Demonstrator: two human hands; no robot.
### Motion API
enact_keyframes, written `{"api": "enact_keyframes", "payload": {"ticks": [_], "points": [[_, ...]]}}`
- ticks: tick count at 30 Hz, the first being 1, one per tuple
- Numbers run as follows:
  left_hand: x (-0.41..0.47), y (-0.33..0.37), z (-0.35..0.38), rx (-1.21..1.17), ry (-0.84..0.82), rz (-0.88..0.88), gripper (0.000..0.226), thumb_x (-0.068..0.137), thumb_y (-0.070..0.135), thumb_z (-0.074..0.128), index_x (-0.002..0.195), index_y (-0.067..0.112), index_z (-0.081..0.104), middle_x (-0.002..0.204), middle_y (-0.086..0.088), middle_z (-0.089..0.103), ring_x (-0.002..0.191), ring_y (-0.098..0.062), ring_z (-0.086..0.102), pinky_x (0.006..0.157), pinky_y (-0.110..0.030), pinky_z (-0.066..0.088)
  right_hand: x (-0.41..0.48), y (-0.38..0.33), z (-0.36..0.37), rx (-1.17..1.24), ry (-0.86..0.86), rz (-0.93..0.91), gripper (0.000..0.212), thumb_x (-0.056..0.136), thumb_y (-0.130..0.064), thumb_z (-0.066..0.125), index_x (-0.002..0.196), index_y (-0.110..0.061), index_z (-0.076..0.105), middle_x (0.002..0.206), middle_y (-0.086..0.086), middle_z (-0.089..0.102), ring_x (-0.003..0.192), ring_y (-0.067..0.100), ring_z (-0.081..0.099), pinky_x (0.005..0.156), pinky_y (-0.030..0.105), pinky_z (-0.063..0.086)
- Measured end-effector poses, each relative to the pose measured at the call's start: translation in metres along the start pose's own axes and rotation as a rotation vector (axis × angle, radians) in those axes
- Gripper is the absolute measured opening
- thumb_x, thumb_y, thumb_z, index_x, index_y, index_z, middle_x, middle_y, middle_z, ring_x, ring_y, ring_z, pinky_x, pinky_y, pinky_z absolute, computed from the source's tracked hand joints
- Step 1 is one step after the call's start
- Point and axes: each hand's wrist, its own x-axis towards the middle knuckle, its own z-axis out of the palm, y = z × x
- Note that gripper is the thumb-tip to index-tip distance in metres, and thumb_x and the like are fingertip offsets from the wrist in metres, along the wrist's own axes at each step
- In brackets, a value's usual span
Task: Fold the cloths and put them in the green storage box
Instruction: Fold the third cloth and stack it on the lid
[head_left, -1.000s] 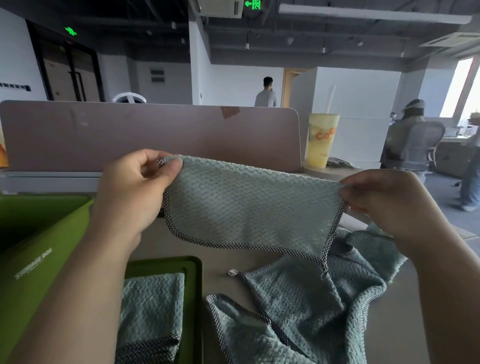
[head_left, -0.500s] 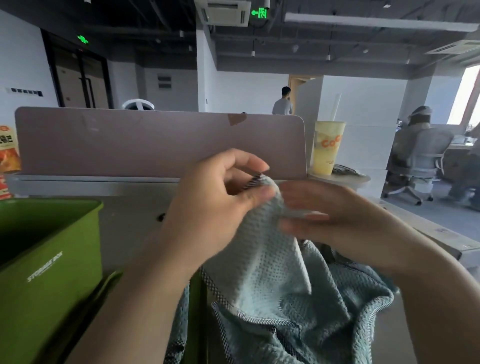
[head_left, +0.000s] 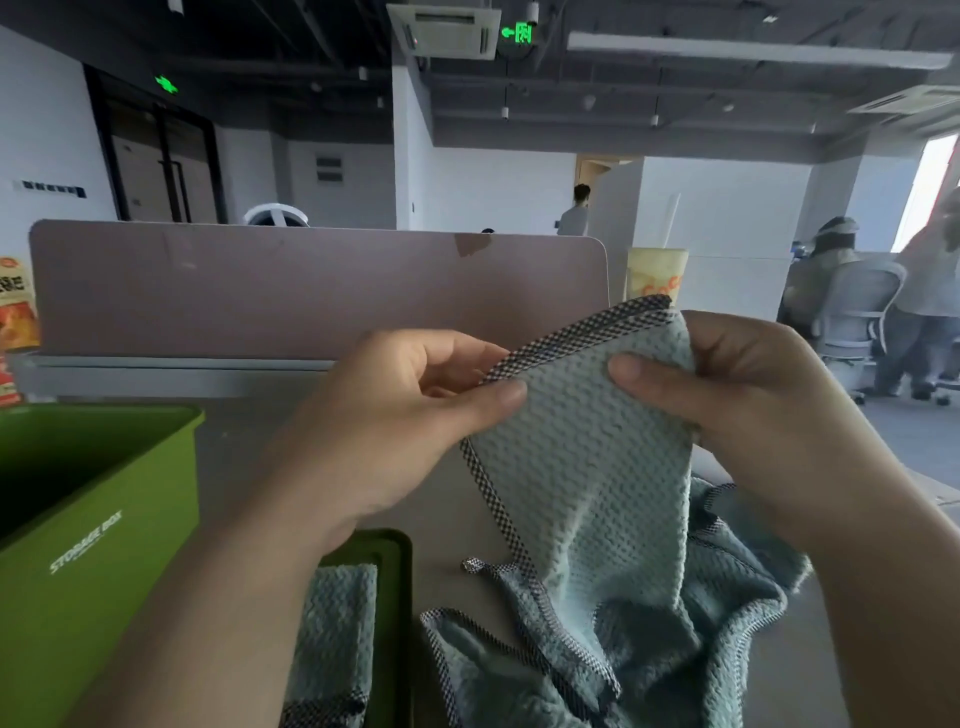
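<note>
**Teal cloth gripped at its top edge by both hands**

Teal waffle-weave cloth (head_left: 587, 467), edged with a dark checked hem, hangs doubled above the desk (head_left: 311, 467), held up in front of the person. The left hand (head_left: 395, 415) grips the upper left of the cloth: its fingers (head_left: 452, 353) are curled, and thumb and forefinger are clamped together on the hem. The right hand (head_left: 753, 415) grips the upper right corner, with the thumb pressed on the near face and the other fingers curled behind the fabric. The corner stands up above the knuckles.

The lower end of the cloth reaches down to a loose pile (head_left: 691, 639) of like cloths, which lies crumpled on the desk below and to the right. To the left of the pile lies a shallow green tray (head_left: 397, 582). A folded cloth (head_left: 337, 639) rests in it, partly hidden by the left forearm.

The green box (head_left: 104, 519), lettered "STORAGE BOX" on its side, stands open at the far left of the desk, well apart from the held cloth. Its inside is in shadow, and its contents cannot be told.

Behind the desk rises a mauve partition (head_left: 311, 291), with a printed packet (head_left: 15, 306) at its left end and a yellow cup (head_left: 655, 273) at its right. Farther back are a grey chair (head_left: 857, 306) and a standing person (head_left: 574, 213).
</note>
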Motion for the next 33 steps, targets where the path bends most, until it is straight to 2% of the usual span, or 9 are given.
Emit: {"api": "enact_keyframes", "payload": {"ticks": [5, 10, 14, 16, 19, 23, 25, 28, 33], "points": [[-0.004, 0.008, 0.001, -0.038, -0.006, 0.072, 0.013, 0.07, 0.043, 0.07, 0.081, 0.038, 0.074, 0.079, 0.02, 0.073, 0.076, 0.001, 0.067, 0.07, -0.018, 0.049, 0.002, 0.001, -0.002, -0.09, 0.053, -0.049, 0.022, 0.069, -0.027, 0.077, 0.087, -0.015, 0.073, 0.087, 0.012, 0.076, 0.085, 0.036, 0.071, 0.085, 0.057, 0.054], [-0.005, 0.01, -0.001, -0.073, 0.063, 0.088, 0.032, 0.059, 0.051, 0.066, 0.085, 0.034, 0.073, 0.082, 0.016, 0.075, 0.079, -0.003, 0.07, 0.082, -0.033, 0.053, 0.002, 0.0, 0.002, -0.101, 0.117, -0.142, 0.039, 0.068, -0.032, 0.08, 0.104, -0.034, 0.065, 0.102, 0.006, 0.073, 0.091, 0.028, 0.07, 0.085, 0.048, 0.055], [-0.002, 0.008, -0.002, -0.089, 0.11, 0.113, 0.041, 0.055, 0.06, 0.067, 0.09, 0.04, 0.073, 0.091, 0.01, 0.075, 0.09, -0.01, 0.069, 0.09, -0.043, 0.053, -0.002, -0.005, 0.006, -0.172, 0.164, -0.28, 0.041, 0.08, -0.012, 0.073, 0.1, -0.047, 0.063, 0.098, -0.002, 0.073, 0.068, 0.028, 0.067, 0.06, 0.028, 0.053], [-0.002, 0.008, -0.002, -0.102, 0.127, 0.14, 0.037, 0.056, 0.058, 0.067, 0.09, 0.046, 0.072, 0.091, 0.011, 0.074, 0.09, -0.01, 0.069, 0.09, -0.044, 0.053, -0.005, -0.009, 0.009, -0.211, 0.188, -0.278, 0.035, 0.082, -0.011, 0.07, 0.09, -0.045, 0.067, 0.076, 0.014, 0.07, 0.043, 0.031, 0.045, 0.041, 0.021, 0.035], [-0.003, 0.011, -0.001, -0.099, 0.14, 0.17, 0.036, 0.059, 0.057, 0.064, 0.09, 0.04, 0.073, 0.087, 0.016, 0.075, 0.087, -0.006, 0.07, 0.089, -0.042, 0.053, -0.007, -0.013, 0.011, -0.199, 0.17, -0.242, 0.016, 0.08, -0.019, 0.072, 0.079, -0.034, 0.07, 0.061, 0.03, 0.057, 0.037, 0.027, 0.024, 0.037, 0.022, 0.02], [-0.005, 0.012, -0.003, -0.089, 0.15, 0.179, 0.032, 0.061, 0.057, 0.063, 0.085, 0.039, 0.073, 0.08, 0.017, 0.075, 0.079, -0.004, 0.071, 0.081, -0.035, 0.054, -0.008, -0.015, 0.011, -0.175, 0.141, -0.244, 0.009, 0.066, -0.038, 0.071, 0.071, -0.031, 0.071, 0.073, 0.033, 0.061, 0.051, 0.05, 0.037, 0.043, 0.029, 0.027], [-0.005, 0.012, -0.004, -0.052, 0.163, 0.181, 0.031, 0.061, 0.059, 0.061, 0.083, 0.042, 0.073, 0.077, 0.018, 0.075, 0.075, -0.003, 0.071, 0.075, -0.03, 0.053, -0.007, -0.013, 0.011, -0.204, 0.175, -0.262, 0.014, 0.065, -0.041, 0.073, 0.071, -0.028, 0.07, 0.073, 0.029, 0.064, 0.055, 0.049, 0.047, 0.048, 0.027, 0.036], [-0.005, 0.011, -0.005, 0.002, 0.188, 0.18, 0.028, 0.059, 0.062, 0.059, 0.079, 0.047, 0.073, 0.072, 0.018, 0.074, 0.07, -0.004, 0.071, 0.071, -0.029, 0.055, -0.005, -0.011, 0.01, -0.194, 0.212, -0.284, 0.012, 0.072, -0.035, 0.076, 0.074, -0.025, 0.07, 0.074, 0.017, 0.069, 0.066, 0.044, 0.06, 0.06, 0.045, 0.052], [-0.006, 0.012, -0.004, -0.008, 0.202, 0.223, 0.026, 0.059, 0.063, 0.057, 0.071, 0.045, 0.072, 0.068, 0.025, 0.072, 0.067, 0.003, 0.069, 0.055, -0.009, 0.048, -0.005, -0.014, 0.01, -0.194, 0.245, -0.296, 0.006, 0.076, -0.027, 0.068, 0.073, -0.022, 0.068, 0.074, 0.013, 0.069, 0.069, 0.039, 0.061, 0.063, 0.045, 0.052]]}}
